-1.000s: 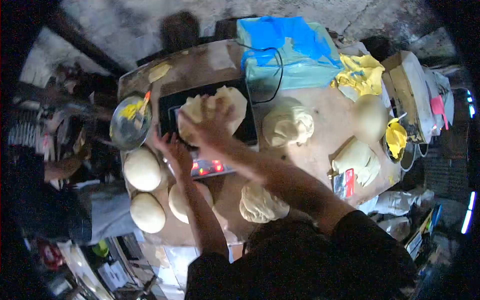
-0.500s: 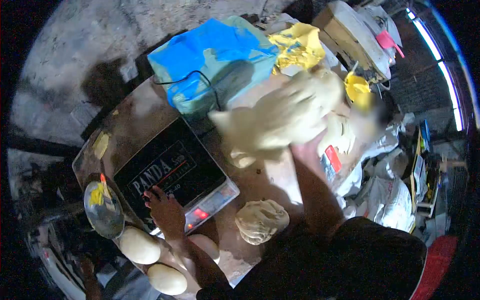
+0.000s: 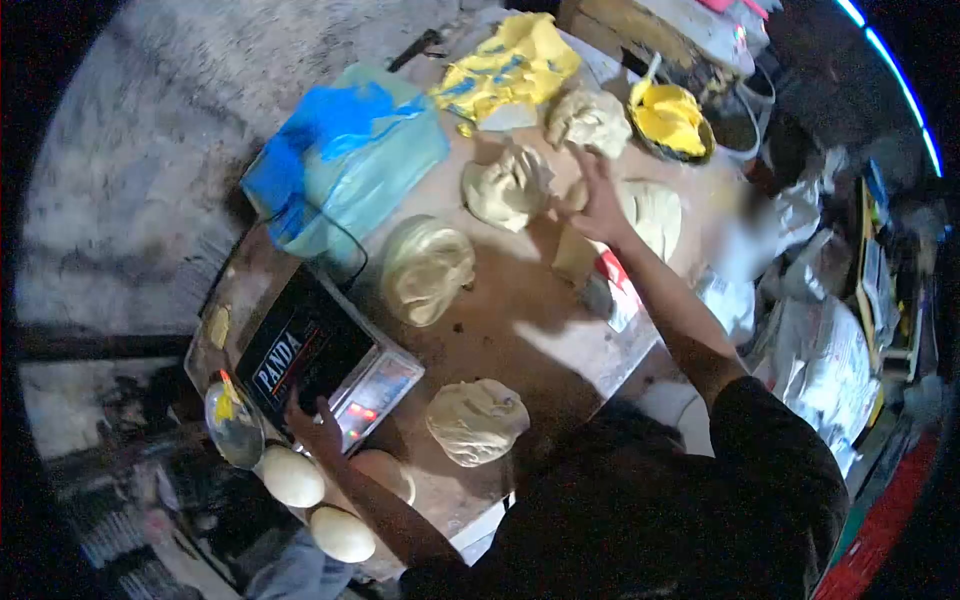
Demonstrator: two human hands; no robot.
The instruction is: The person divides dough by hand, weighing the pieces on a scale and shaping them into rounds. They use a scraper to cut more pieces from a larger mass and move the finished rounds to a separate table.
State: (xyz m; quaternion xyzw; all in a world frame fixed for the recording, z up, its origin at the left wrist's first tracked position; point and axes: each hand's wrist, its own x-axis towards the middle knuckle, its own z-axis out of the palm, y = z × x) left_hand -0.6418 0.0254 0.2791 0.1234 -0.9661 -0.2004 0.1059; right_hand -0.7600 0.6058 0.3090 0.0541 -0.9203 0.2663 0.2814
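Observation:
My left hand (image 3: 318,430) rests at the front edge of the black PANDA digital scale (image 3: 310,345), fingers apart and holding nothing. Over the far right of the table, my right hand (image 3: 600,205) is open, its fingers spread beside a lump of dough (image 3: 508,188). Another dough lump (image 3: 588,122) lies just beyond those fingertips. Dough (image 3: 655,215) also shows partly behind the hand. A smooth-sided dough lump (image 3: 428,270) sits behind the scale's right end, and a folded dough lump (image 3: 478,422) lies nearer my body. Nothing rests on the scale's visible top.
A blue and clear plastic-wrapped block (image 3: 350,150) stands at the back left. Yellow fat-like paste (image 3: 515,65) and a bowl of yellow paste (image 3: 672,122) are at the back. A metal bowl (image 3: 235,430) and round dough balls (image 3: 292,477) line the left edge. White sacks (image 3: 820,340) lie right.
The large blurred dough mass by my right hand now appears as separate lumps on the table. My right hand has moved farther back. My left hand has slid toward the scale's front edge.

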